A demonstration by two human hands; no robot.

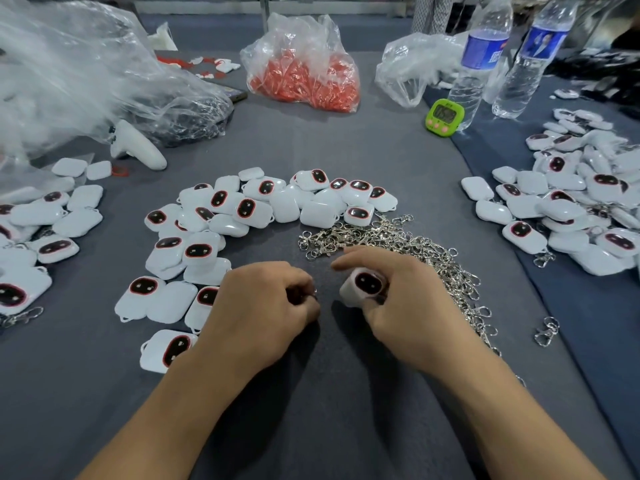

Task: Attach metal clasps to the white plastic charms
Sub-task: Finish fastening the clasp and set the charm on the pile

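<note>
My right hand (398, 299) grips a white plastic charm (363, 285) with a dark, red-rimmed face, held just above the grey cloth. My left hand (266, 303) is curled a little to its left and pinches a small metal clasp (313, 293), mostly hidden by the fingers. A heap of silver metal clasps (408, 244) lies right behind and beside my right hand. Loose white charms (242, 209) spread in an arc behind both hands.
More charms with clasps pile at the right (571, 202) and the left edge (31, 237). A bag of orange-red pieces (304, 77), clear plastic bags (86, 81), a green timer (444, 117), two water bottles (481, 57) and a white controller (138, 147) stand further back.
</note>
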